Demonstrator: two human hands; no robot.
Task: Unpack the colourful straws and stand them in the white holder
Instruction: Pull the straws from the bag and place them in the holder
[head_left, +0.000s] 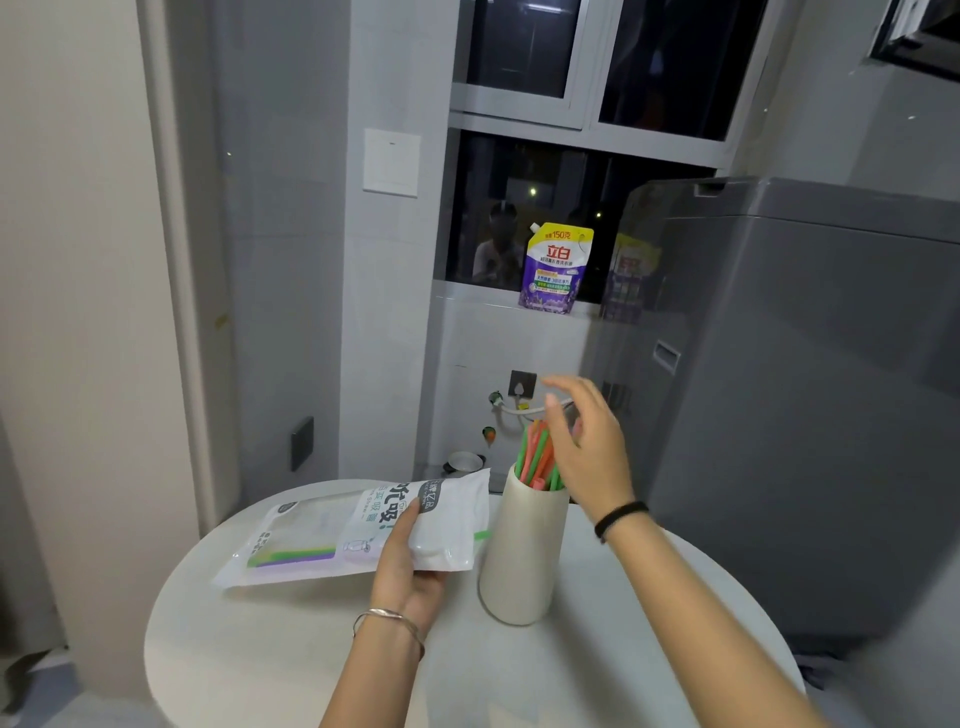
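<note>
The white holder (522, 556) stands upright on the round table (291, 654), right of centre. A bunch of green and coral straws (537, 460) already stands in it, leaning toward 1 o'clock, tops well above the rim. The right hand (587, 441) hovers just beside those tops at their 3 o'clock side, fingers (558, 413) spread and loose, gripping nothing; whether they brush the straws cannot be told.

The straw bag (363, 530) lies at 9 o'clock from the holder, its near end lifted by the left hand (410, 566), whose fingers are closed on the bag's right end, thumb on top. Purple and green straws (293, 556) remain visible inside through the clear panel, and one green tip (482, 534) shows at the mouth, facing the holder.

Assessment: the task is partly complete. The straws are judged light, thin and easily kinked; they should be pinched together mid-length, not at the tips. The bag film looks slick and limp, so a firm hold near the opening is advised. The holder is tall and narrow-topped; a sideways knock could tip it.
</note>
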